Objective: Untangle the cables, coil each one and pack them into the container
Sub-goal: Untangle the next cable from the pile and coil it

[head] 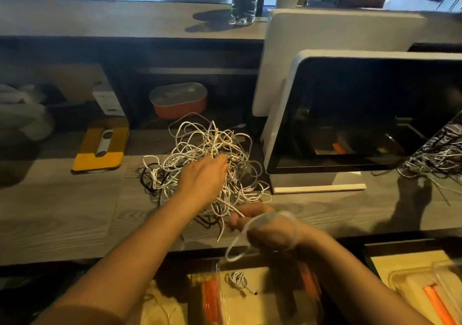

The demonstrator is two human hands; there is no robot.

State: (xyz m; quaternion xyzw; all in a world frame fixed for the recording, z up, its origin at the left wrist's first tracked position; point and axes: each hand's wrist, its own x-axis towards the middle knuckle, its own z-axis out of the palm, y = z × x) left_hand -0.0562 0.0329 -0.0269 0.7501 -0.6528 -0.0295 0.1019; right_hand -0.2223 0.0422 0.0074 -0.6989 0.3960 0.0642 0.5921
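A big tangle of mostly white cables (200, 150), with a few black ones at its left, lies on the grey wooden counter (62, 212). My left hand (203, 178) reaches into the middle of the tangle; its fingertips are buried among the strands. My right hand (267, 227) is nearer me at the counter's edge and grips a white cable (235, 247) that loops around it and hangs below. A clear plastic container (250, 294) sits below the counter with one coiled white cable (237, 279) inside.
A white-framed screen (362, 115) stands right of the tangle. An orange lidded pot (178, 100) sits behind it, a yellow pad with a grey remote (100, 147) to the left. A water bottle (243, 0) stands on the upper ledge. A second clear container (430, 292) is at the lower right.
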